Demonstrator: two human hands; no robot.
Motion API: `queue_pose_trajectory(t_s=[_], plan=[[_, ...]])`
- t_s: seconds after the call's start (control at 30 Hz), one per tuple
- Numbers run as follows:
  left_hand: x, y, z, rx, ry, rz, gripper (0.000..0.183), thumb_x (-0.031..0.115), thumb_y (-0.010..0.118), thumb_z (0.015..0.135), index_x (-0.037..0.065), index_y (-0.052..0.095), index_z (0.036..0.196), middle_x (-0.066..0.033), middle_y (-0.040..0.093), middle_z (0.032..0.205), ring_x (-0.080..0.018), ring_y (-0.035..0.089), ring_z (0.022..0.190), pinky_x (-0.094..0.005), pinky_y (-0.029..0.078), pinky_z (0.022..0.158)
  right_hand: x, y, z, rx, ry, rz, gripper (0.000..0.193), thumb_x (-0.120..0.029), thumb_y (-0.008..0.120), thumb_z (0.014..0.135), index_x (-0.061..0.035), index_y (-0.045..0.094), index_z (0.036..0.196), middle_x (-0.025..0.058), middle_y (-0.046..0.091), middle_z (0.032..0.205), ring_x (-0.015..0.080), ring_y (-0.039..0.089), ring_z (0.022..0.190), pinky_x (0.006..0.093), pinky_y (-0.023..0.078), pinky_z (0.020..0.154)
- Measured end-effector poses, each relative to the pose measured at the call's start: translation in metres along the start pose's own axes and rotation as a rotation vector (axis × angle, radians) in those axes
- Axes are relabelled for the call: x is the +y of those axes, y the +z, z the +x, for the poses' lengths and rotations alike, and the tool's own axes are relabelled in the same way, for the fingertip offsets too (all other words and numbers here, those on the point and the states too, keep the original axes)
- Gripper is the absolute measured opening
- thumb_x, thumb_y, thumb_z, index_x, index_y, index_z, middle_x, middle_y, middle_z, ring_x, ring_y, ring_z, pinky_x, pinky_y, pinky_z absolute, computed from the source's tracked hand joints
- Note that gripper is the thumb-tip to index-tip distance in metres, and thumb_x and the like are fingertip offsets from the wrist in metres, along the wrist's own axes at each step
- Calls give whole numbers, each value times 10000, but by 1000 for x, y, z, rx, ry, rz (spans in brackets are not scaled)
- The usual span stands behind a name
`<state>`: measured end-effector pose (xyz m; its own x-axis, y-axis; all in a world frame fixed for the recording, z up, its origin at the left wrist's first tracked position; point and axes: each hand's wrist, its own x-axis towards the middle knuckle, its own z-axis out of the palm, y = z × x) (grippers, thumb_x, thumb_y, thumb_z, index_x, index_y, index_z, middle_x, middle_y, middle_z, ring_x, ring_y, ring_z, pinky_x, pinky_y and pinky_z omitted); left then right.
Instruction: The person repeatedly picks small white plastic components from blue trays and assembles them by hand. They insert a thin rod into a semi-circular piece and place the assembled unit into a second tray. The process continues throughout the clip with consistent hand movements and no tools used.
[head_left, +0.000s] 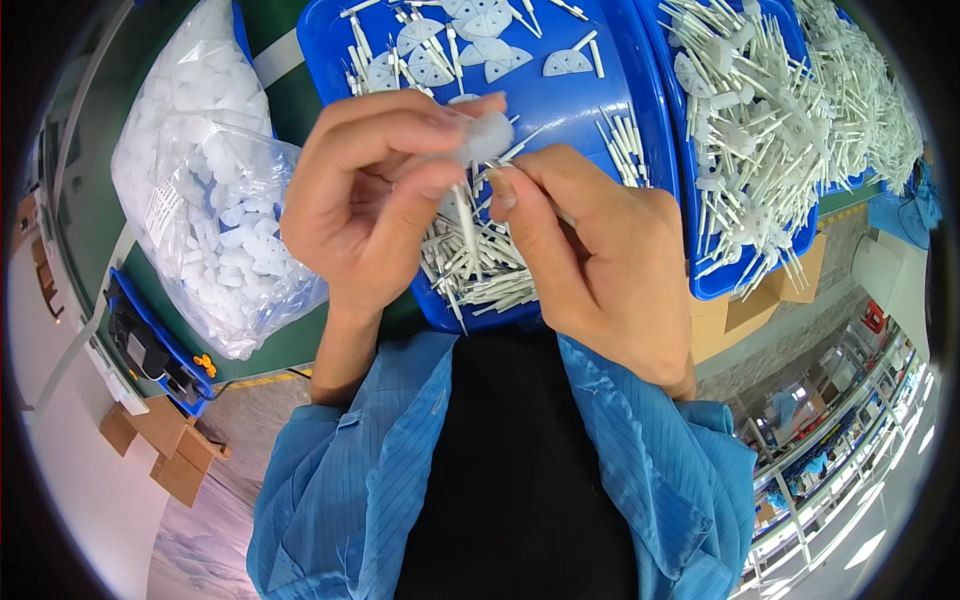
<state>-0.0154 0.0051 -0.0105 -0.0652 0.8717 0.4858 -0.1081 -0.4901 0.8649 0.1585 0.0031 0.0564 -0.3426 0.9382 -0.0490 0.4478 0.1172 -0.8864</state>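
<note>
My left hand [375, 195] is closed on a translucent white plastic piece [487, 137], held up over the blue tray [620, 75]. A thin white rod [467, 225] hangs down below that piece. Close beside it, my right hand [605, 240] is closed in a pinch by thumb and forefinger. A slim white rod end shows at its fingertips; the rest is hidden by the fingers. Beneath both hands, loose white rods [495, 270] lie heaped in the near part of the tray. Half-round white discs with small holes [568, 63] lie at its far side.
Left of the tray, a clear plastic bag [225, 200] full of white pieces lies on the green table. More blue trays at the right hold piles of rods joined to discs [750, 120]. A small blue tray [150, 345] with black items sits at the left edge, by orange scissors-like handles [205, 364].
</note>
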Motion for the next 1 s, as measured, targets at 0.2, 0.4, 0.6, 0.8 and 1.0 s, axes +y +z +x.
queue_pose_trajectory(t_s=[0.2,0.4,0.6,0.8,1.0], plan=[[4,0,3,-29,6,76,205,-89,696,839,-104,625,1030,-195,623,1050,-279,706,917,-349,614,820,2,2,0,36,-25,-74,75,-65,610,965,-7,657,956,71,653,702,124,593,516,255,441,494],[4,-7,3,-147,50,242,228,-95,721,815,-89,634,1025,-200,633,1082,-270,713,919,-330,618,794,-1,-2,-1,20,49,-91,56,-40,620,947,-13,661,975,78,645,682,134,598,513,255,441,496],[6,8,0,11,-148,-172,252,-129,710,810,-79,627,1043,-213,632,1128,-252,707,960,-313,612,803,4,-1,1,83,-105,-55,77,-29,623,940,-4,671,994,86,673,731,116,616,564,250,446,521],[3,2,0,72,-212,-107,228,52,663,915,-58,592,1101,-197,618,1142,-338,705,973,-323,618,782,24,-7,-1,156,-151,-4,123,-57,660,908,-10,666,1022,110,681,798,201,637,612,304,474,529],[11,-9,0,192,-351,-152,265,174,565,1002,-45,574,1152,-195,594,1167,-422,700,952,-393,648,744,39,-20,3,257,-114,-427,208,-28,691,846,-57,691,1052,110,595,935,262,573,768,378,480,678]])
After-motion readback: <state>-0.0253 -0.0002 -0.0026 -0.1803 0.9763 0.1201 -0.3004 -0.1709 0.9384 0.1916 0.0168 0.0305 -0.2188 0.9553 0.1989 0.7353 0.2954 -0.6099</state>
